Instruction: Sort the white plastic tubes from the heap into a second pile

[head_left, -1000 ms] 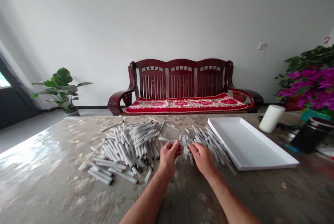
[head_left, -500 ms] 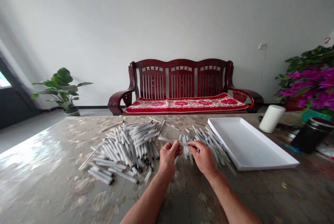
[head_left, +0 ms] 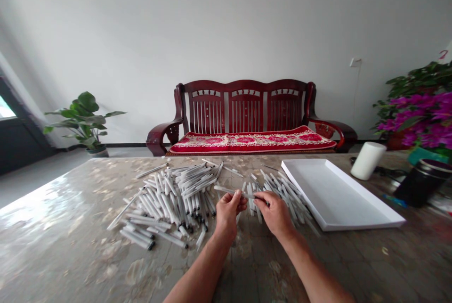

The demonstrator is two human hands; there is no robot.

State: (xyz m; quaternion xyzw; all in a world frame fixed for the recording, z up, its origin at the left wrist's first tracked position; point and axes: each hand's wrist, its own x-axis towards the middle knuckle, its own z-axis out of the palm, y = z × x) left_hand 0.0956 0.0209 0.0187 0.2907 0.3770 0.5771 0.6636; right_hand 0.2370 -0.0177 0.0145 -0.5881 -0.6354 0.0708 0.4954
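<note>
A slim pale pen [head_left: 223, 189] lies nearly level between my two hands, above the table. My left hand [head_left: 229, 206] is closed around its middle, thumb on top, and the pale end sticks out to the left. My right hand [head_left: 271, 208] pinches the dark right end of the same pen with its fingertips. To the left spreads a big heap of white pens with black ends [head_left: 165, 199]. A smaller heap of pale pen pieces [head_left: 286, 194] lies beyond and right of my right hand.
A shallow white tray [head_left: 360, 225] stands on the patterned table [head_left: 88, 256] at right. Past it are a white cylinder [head_left: 368, 160], a black cup [head_left: 422, 183] and purple flowers [head_left: 423, 119]. Behind the table is a red wooden bench [head_left: 247, 110]; a potted plant [head_left: 86, 121] stands at left.
Almost nothing differs. Both hands keep their hold on the pen in the same place, and the heaps and tray look the same.
</note>
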